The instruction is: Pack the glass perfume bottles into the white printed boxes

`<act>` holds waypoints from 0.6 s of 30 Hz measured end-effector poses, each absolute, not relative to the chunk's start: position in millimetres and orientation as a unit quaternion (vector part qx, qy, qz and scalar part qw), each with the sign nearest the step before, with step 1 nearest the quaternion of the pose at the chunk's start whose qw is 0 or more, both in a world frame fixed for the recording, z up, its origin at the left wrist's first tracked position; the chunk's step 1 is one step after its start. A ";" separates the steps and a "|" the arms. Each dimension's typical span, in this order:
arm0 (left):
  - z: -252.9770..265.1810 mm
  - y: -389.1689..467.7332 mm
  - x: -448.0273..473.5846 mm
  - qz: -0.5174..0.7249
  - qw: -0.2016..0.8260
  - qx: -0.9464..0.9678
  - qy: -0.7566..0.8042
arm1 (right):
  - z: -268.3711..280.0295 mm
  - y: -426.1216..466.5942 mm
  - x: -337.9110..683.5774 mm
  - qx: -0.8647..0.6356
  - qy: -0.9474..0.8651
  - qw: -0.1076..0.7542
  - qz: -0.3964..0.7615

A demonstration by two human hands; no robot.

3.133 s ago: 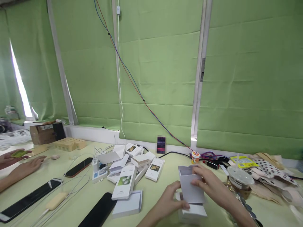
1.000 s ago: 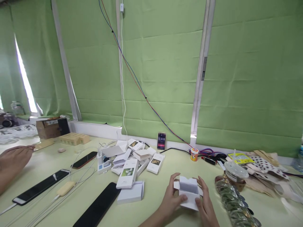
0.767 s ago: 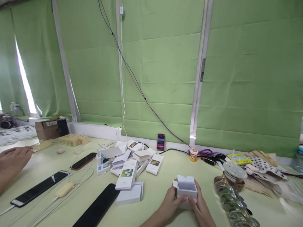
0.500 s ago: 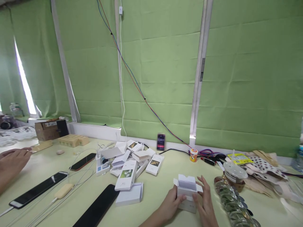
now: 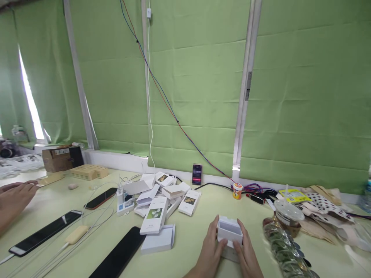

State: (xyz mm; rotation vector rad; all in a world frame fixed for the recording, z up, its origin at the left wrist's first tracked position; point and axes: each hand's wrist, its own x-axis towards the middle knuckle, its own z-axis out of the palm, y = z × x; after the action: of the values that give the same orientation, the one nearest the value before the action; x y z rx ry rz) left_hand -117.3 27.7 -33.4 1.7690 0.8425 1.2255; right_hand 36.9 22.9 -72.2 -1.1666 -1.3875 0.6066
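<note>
Near the front edge of the view, a small white cardboard box [image 5: 230,230] is held between my two hands, its upper end open toward the wall. My left hand [image 5: 210,243] grips the left side, with the thumb on the near face. On the opposite side, my right hand [image 5: 245,247] wraps the box with its thumb also on the near face. The box's lower part is partly hidden behind my thumbs. Left of my hands lies a pile of similar white boxes [image 5: 154,216], some with a flower picture, and an open white box part [image 5: 158,240].
A stack of clear round packets [image 5: 279,243] and a lidded plastic cup [image 5: 288,212] stand to the right. Phones [image 5: 48,231], cables and a long black phone [image 5: 120,251] lie left. Another person's hand [image 5: 19,199] rests at far left. An orange jar [image 5: 237,191] stands behind.
My right hand's fingers have come in from a spread position to lie along the box's side. The side flaps that stuck out at the top no longer show.
</note>
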 end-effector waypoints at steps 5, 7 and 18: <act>-35.2 28.5 -114.7 0.470 0.384 0.713 0.352 | -74.5 24.3 27.8 -0.489 -0.541 0.630 0.268; -33.6 27.9 -114.8 0.474 0.388 0.709 0.348 | -72.7 22.4 25.2 -0.483 -0.535 0.635 0.279; -25.6 20.2 -121.4 0.581 0.441 0.606 0.318 | -57.3 29.7 57.3 -0.422 -0.433 0.718 0.345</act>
State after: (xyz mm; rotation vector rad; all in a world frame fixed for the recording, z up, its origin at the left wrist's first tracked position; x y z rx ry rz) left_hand -121.4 20.2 -25.6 1.5036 0.7889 1.4422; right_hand 57.3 29.7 -57.3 -0.9331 -0.9584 0.7622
